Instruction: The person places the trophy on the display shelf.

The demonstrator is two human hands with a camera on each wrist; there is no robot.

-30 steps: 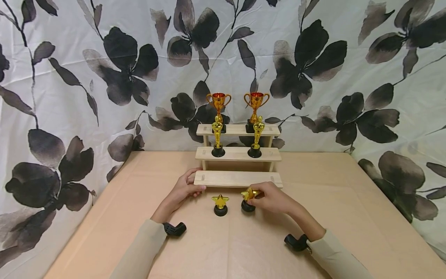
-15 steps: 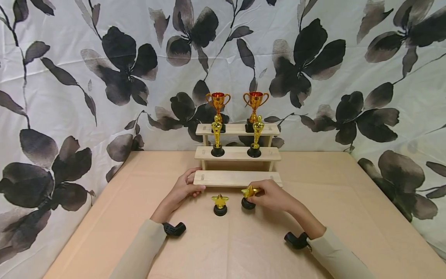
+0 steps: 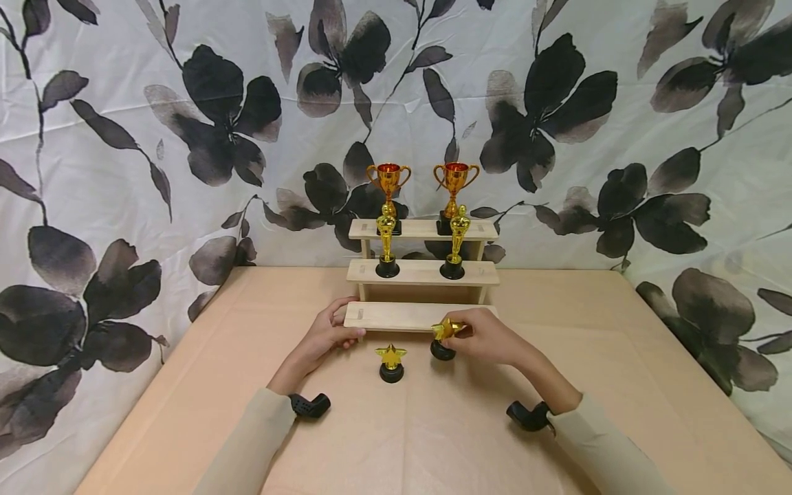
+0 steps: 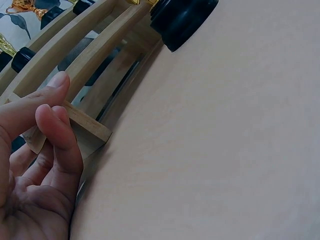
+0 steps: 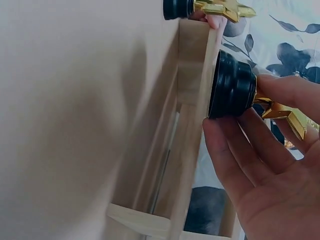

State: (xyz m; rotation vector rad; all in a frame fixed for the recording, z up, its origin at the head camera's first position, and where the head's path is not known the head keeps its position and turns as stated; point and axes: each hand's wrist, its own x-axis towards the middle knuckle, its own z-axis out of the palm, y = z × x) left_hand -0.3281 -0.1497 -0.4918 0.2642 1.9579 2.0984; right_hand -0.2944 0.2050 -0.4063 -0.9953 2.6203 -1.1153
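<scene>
My right hand (image 3: 489,337) pinches a gold star trophy (image 3: 442,349) with a round black base. The right wrist view shows its black base (image 5: 232,85) raised off the table, close to the front edge of the lowest step. My left hand (image 3: 324,330) grips the left end of the three-tier wooden stand (image 3: 396,316), thumb and fingers about the lowest board's end (image 4: 87,125). A second star trophy (image 3: 391,363) stands upright on the table before the stand.
Two gold figure trophies (image 3: 386,242) stand on the middle step. Behind them, two gold cups (image 3: 454,182) with handles occupy the top step. A white floral cloth (image 3: 247,41) hangs behind the tan table (image 3: 396,440).
My right hand has lifted the star trophy slightly, up and toward the lowest step, tilting it a little. The left hand has stayed on the stand.
</scene>
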